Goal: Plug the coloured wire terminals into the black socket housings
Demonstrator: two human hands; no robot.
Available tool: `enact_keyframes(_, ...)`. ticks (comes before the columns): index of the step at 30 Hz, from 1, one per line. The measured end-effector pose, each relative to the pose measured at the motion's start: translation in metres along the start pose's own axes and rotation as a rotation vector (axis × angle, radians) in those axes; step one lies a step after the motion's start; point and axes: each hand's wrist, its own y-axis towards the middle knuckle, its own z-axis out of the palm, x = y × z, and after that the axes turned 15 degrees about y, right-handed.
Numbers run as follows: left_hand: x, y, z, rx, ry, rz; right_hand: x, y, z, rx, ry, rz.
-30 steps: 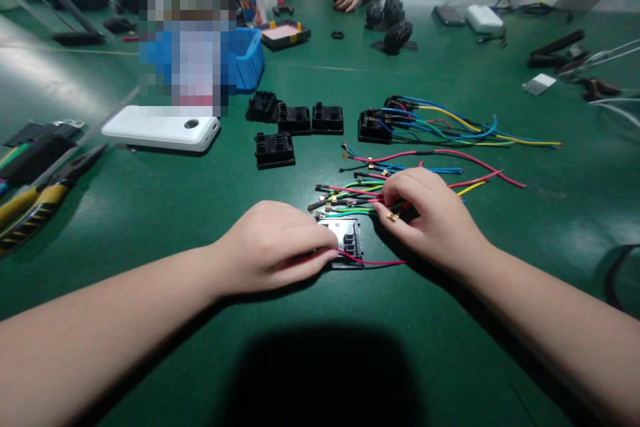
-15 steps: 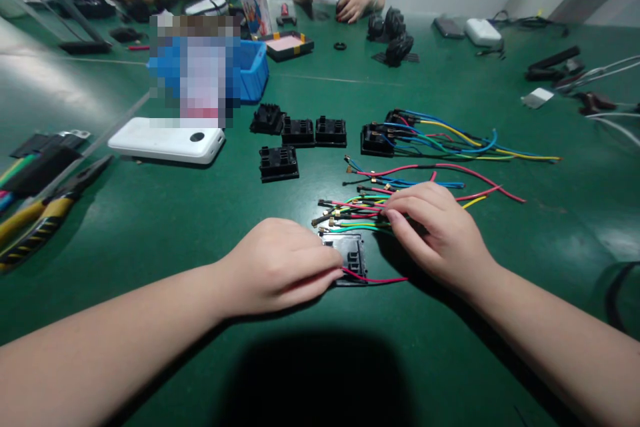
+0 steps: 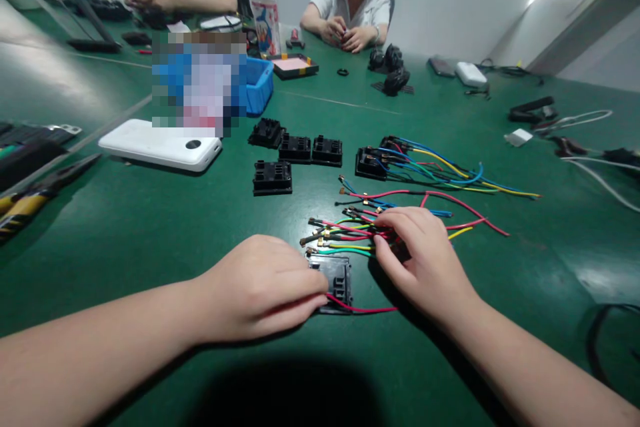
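A black plastic socket housing [image 3: 330, 273] lies face down on the table in front of me. My left hand [image 3: 273, 283] rests over its left side, fingers closed on the end of a red wire [image 3: 370, 310] that runs out to the right. My right hand [image 3: 423, 247] is above the loose wires [image 3: 345, 235] just beyond the housing. Its thumb and fingertips are bent together at red and black wires; the exact grip is partly hidden. These wires are red, yellow, green, blue and black, many with small metal terminals on their left ends.
Several bare housings [image 3: 273, 177] stand farther back, beside two wired ones [image 3: 371, 162]. To the left are a white power bank [image 3: 160, 145], yellow-black pliers [image 3: 45, 193] and a blue bin [image 3: 259, 87]. Two people sit across the table, near a bottle [image 3: 265, 13].
The view has tilted up, so the table things appear lower. My hands keep nearly the same places on the wires. Across the table, one person's raised hand has come down to the other.
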Motion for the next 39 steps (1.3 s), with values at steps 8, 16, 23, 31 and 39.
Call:
enact_keyframes(8, -0.0004, 0.0026, -0.0017, 0.033, -0.015, -0.02, -0.0001, 0.0006, -0.0008, 0.086, 0.091, -0.031)
enact_keyframes(16, 0.0, 0.0038, -0.0015, 0.008, -0.008, -0.023, 0.0002, -0.0016, -0.0004, -0.013, 0.032, -0.045)
enact_keyframes(23, -0.0002, 0.0032, -0.0019, 0.03, -0.009, -0.028, -0.0031, -0.001, 0.0046, 0.107, -0.111, 0.021)
enact_keyframes(31, -0.0007, 0.0029, -0.0024, 0.015, -0.014, -0.028, -0.005, 0.0001, 0.0029, 0.126, -0.093, 0.003)
enact_keyframes(39, 0.0006, 0.0004, 0.0011, 0.021, -0.028, -0.024, -0.0017, -0.0023, 0.0025, 0.099, -0.122, -0.056)
